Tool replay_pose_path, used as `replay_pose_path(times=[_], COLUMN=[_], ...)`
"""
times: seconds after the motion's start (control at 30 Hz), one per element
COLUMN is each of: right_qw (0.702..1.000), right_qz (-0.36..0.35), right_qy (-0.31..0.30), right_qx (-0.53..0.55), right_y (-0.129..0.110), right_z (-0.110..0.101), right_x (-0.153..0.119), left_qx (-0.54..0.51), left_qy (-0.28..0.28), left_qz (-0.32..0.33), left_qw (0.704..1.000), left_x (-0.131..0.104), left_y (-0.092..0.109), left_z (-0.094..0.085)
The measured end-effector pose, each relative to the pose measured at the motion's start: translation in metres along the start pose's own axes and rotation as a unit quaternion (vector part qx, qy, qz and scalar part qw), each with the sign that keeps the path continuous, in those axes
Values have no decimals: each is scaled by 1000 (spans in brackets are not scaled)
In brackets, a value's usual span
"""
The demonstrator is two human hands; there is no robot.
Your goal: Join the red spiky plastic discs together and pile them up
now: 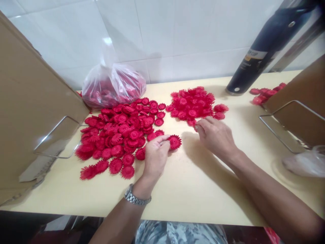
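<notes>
Between the thumb and fingers of my left hand [156, 156] is a dark red toothed disc [174, 142], like a small artificial flower piece, held above the table. My right hand [215, 135] reaches to the near edge of a lighter red pile [193, 102], its fingertips pinched at a light red flower piece [191, 122]. Whether that piece is lifted off the pile I cannot tell. A larger heap of dark red flower pieces [122, 130] spreads to the left of my left hand, with several loose ones at its front.
A tied plastic bag [114, 84] of red pieces stands by the tiled wall. Cardboard boxes flank the table, left [35, 101] and right [299, 98], with wire loops beside them. A dark bottle [261, 54] stands at the back right; a clear plastic bag [307, 162] lies in front.
</notes>
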State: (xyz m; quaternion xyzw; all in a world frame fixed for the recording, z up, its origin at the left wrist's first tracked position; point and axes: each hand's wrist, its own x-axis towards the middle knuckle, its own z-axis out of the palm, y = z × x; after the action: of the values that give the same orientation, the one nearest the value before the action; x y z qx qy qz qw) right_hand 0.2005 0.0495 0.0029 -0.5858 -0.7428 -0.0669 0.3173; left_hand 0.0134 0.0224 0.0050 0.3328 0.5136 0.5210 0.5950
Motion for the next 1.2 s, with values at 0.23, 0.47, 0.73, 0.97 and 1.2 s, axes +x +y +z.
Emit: replay_pose_path(times=[0.23,0.47,0.73,0.97,1.2], right_qw=[974,955,929,941,960], right_qz=[-167,-206,-68,-16,-39], right_qy=[-22,-41,-102,-63,-10], right_qx=[151,211,348,331,276], right_y=[-23,-33,-29,-30,-20], right_z=[-2,12,3,3,-2], right_x=[-2,-9,-9,-8,-3], left_qx=[19,49,117,108,135], left_qy=[-62,-62,-48,-36,-2], left_qz=[-1,16,76,83,107], left_qw=[998,997,989,990,985], left_x=[-5,-5,-5,-9,-7], left_y=[-4,-11,-13,-7,-1], left_z=[6,3,-2,1,-3])
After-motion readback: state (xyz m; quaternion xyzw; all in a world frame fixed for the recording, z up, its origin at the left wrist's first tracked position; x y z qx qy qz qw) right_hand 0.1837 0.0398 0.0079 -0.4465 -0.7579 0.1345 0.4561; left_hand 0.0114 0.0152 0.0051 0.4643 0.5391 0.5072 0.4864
